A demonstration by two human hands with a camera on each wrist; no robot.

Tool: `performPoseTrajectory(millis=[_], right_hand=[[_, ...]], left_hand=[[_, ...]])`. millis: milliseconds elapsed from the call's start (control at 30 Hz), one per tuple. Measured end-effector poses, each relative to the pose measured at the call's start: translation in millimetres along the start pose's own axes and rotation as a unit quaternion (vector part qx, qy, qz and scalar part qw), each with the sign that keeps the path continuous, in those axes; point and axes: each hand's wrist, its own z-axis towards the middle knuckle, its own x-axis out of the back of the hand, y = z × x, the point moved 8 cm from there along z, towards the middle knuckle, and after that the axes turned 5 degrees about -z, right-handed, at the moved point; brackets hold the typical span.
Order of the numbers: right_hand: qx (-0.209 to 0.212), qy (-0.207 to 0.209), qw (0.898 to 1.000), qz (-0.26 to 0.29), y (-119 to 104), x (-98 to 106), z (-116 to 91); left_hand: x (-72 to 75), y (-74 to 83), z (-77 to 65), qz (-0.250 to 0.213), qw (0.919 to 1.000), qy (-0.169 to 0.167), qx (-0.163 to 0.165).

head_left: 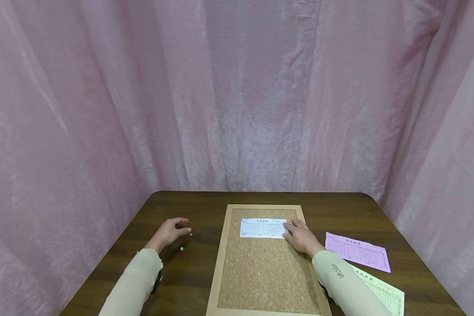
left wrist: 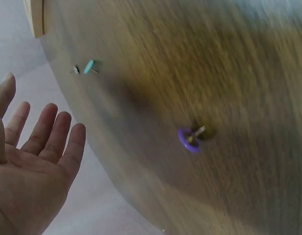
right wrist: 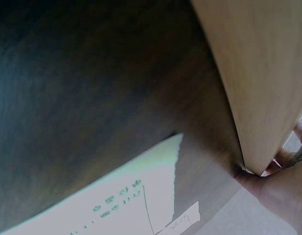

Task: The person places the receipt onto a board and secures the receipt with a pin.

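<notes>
A cork board (head_left: 266,276) with a light wooden frame lies on the table. On its upper part is a white printed form (head_left: 260,229), flat. My right hand (head_left: 301,239) rests at the form's right edge, fingertips on the paper and palm over the board's right side. To the left of the board, my left hand (head_left: 170,232) hovers above the table, fingers apart and nothing between them. Close by lie a teal thumbtack (left wrist: 88,67) and a small pale thumbtack (left wrist: 76,70). A purple thumbtack (left wrist: 189,140), pin sideways, shows larger in the left wrist view.
A pink printed form (head_left: 357,251) lies right of the board on the dark wooden table (head_left: 193,199). Nearer, a green printed form (head_left: 383,292) is partly covered by the right sleeve. Pink curtains (head_left: 237,96) hang behind the table and at both sides.
</notes>
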Motion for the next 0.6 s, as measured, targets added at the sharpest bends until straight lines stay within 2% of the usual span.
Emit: performPoseTrajectory(millis=[200,433,600], right_hand=[[-0.004,0.002,1.000,-0.001,0,0,0],[0.003,0.010,1.000,-0.007,0,0,1],[-0.005,0.004,1.000,-0.005,2,-1,1]], left_hand=[[0.2,-6.8,4.7,0.003,0.9999,-0.016,0.004],[-1.0,-11.7,13.2,0.006,0.9992,-0.038,-0.012],[-2.3,-17.3,17.2,0.012,0.9988,-0.048,-0.004]])
